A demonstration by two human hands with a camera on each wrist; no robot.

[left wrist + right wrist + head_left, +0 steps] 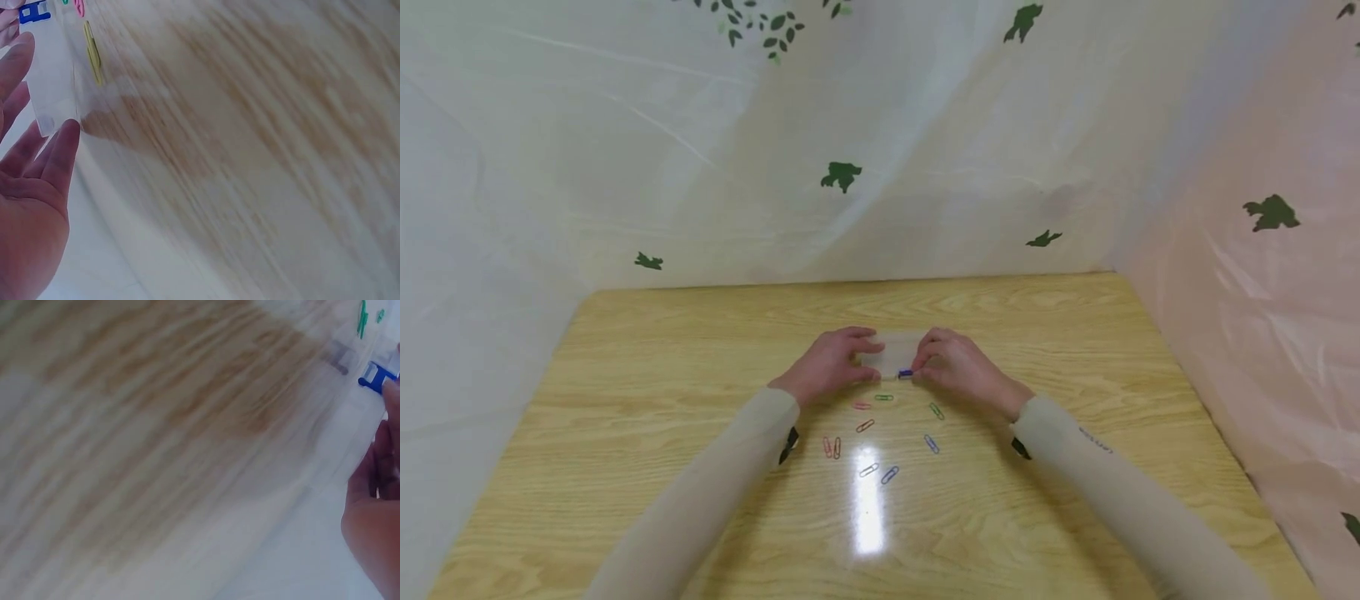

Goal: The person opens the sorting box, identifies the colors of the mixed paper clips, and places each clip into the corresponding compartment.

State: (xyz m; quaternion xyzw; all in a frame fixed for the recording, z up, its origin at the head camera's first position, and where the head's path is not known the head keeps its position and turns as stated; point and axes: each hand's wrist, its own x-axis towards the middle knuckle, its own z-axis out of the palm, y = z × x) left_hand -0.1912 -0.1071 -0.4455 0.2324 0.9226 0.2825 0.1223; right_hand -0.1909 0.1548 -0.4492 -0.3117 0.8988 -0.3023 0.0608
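Between the two hands is a small translucent plastic box (893, 354) with a blue latch (906, 374) on its near side. My left hand (838, 358) grips the box's left end, fingers at the far side and thumb toward the near corner. The left wrist view shows this hand (34, 200) curved about the clear end. At the right end my right hand (958, 367) holds the box, fingertips right at the blue latch (377, 378). Just in front lie a yellow paper clip (92, 53) and a green paper clip (884, 397).
Several coloured paper clips are scattered on the wooden table (1037, 517) nearer the body, among them a blue clip (890, 475), a red clip (865, 426) and another green clip (936, 410). A pale sheet with leaf prints (925, 225) hangs behind the table.
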